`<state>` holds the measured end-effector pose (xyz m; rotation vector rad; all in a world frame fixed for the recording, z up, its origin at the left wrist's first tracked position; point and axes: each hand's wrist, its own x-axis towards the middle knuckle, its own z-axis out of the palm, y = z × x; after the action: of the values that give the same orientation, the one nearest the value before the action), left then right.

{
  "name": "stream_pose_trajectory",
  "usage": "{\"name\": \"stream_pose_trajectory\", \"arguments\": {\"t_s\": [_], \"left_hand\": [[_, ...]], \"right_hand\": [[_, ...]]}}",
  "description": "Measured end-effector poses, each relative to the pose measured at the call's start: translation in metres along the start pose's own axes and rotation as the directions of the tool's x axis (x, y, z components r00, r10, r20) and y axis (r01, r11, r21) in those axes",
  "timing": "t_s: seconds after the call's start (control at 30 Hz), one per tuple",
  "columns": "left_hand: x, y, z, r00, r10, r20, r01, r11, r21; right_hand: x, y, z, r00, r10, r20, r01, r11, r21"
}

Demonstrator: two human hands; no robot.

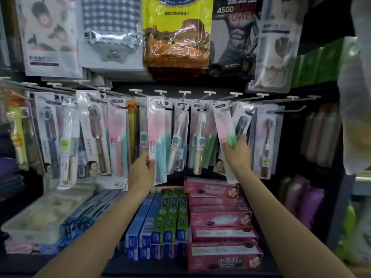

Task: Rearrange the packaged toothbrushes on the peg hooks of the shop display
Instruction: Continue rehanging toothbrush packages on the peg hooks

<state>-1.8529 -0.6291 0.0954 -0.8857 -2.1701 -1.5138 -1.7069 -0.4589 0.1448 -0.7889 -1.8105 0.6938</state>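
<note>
Two hands, roughly fifteen toothbrush packs.

Dim shop light overall, brightest in the middle of the frame. Light falls from above and in front. Glare streaks on the clear wrap of the yellow bag and soft sheen on the toothbrush packs. Deep shadow behind the peg hooks and at the far right. Wide-angle bend: hooks curve, edges stretch. Left and right margins blurred; bottles smeared, small print unreadable.
</note>
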Motion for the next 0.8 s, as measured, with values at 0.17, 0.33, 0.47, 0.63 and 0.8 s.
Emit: {"name": "stream_pose_trajectory", "arguments": {"t_s": [0.17, 0.33, 0.47, 0.63, 0.8], "left_hand": [[0.004, -0.008, -0.014, 0.999, 0.046, -0.005, -0.046, 0.998, 0.037], [0.015, -0.019, -0.031, 0.992, 0.124, -0.023, -0.117, 0.973, 0.199], [0.020, -0.023, -0.039, 0.984, 0.176, -0.022, -0.162, 0.943, 0.289], [0.019, -0.027, -0.046, 0.953, 0.304, -0.009, -0.279, 0.886, 0.369], [0.026, -0.026, -0.057, 0.946, 0.320, 0.042, -0.311, 0.867, 0.389]], "right_hand": [[-0.003, 0.007, 0.014, 0.996, 0.093, 0.016, -0.094, 0.976, 0.198], [-0.013, 0.030, 0.015, 1.000, -0.021, 0.000, 0.021, 1.000, 0.009], [-0.031, 0.017, 0.021, 0.962, -0.259, -0.081, 0.250, 0.963, -0.102], [-0.046, -0.034, 0.073, 0.868, -0.393, 0.303, 0.366, 0.919, 0.145], [-0.052, -0.049, 0.126, 0.915, -0.275, 0.295, 0.237, 0.958, 0.160]]}}
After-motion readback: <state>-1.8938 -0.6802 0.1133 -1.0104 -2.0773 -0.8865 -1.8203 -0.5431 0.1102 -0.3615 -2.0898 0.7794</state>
